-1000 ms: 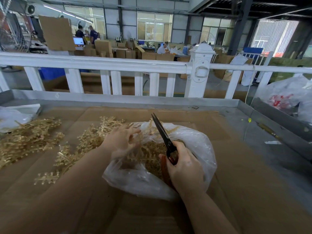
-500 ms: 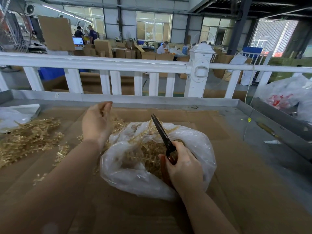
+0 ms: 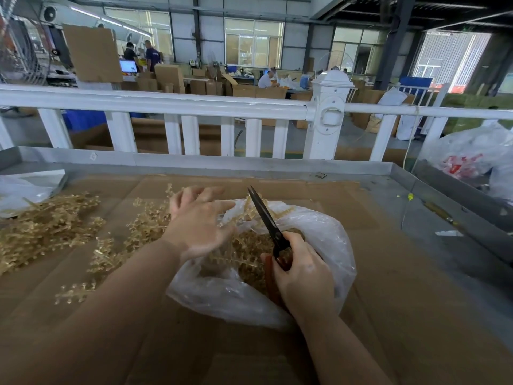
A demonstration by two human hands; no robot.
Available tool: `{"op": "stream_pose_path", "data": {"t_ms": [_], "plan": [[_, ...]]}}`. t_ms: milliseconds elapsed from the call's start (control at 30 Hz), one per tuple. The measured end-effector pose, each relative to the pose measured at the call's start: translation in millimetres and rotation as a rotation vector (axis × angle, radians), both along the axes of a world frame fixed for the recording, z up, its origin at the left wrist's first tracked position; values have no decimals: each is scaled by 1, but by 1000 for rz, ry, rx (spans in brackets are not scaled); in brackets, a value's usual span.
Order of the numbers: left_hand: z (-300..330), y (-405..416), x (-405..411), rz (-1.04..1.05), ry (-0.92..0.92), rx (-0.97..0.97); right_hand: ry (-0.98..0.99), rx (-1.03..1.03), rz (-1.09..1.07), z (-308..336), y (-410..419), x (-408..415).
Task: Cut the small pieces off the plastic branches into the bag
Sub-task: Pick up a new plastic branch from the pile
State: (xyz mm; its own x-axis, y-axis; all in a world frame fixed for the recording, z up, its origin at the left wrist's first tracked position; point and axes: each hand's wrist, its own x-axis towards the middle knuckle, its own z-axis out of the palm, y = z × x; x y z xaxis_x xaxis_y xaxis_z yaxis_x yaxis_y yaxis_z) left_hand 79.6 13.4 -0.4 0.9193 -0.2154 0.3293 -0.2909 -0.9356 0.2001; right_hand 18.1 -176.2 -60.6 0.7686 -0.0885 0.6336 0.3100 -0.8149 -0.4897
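A clear plastic bag (image 3: pixel 327 237) lies open on the cardboard, holding gold plastic pieces and branches. My right hand (image 3: pixel 302 276) grips the red handles of black scissors (image 3: pixel 263 215); the blades are together and point up and away over the bag's mouth. My left hand (image 3: pixel 200 223) hovers at the bag's left rim with fingers spread and blurred, holding nothing that I can see. Gold plastic branches (image 3: pixel 144 226) lie just left of the bag. A bigger heap of branches (image 3: pixel 47 229) sits at the far left, and a single sprig (image 3: pixel 75 290) lies nearer me.
A cardboard sheet (image 3: pixel 388 273) covers the metal table, whose raised rim (image 3: pixel 222 162) runs along the back and right. Behind stands a white railing (image 3: pixel 166 102). A crumpled clear bag (image 3: pixel 19 187) lies at far left and a full white bag (image 3: pixel 472 154) at the right.
My left hand lifted off the bag toward the back left, then came back down over the bag's left rim. The right hand and scissors stayed put.
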Motion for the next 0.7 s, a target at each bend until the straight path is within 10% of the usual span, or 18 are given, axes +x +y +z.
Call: {"op": "stream_pose_path", "data": {"t_ms": [433, 700], "plan": [[-5, -22, -1, 1, 223, 269, 54, 67, 4, 4, -2, -3], [4, -25, -5, 9, -67, 176, 144, 74, 12, 7, -6, -2]]}}
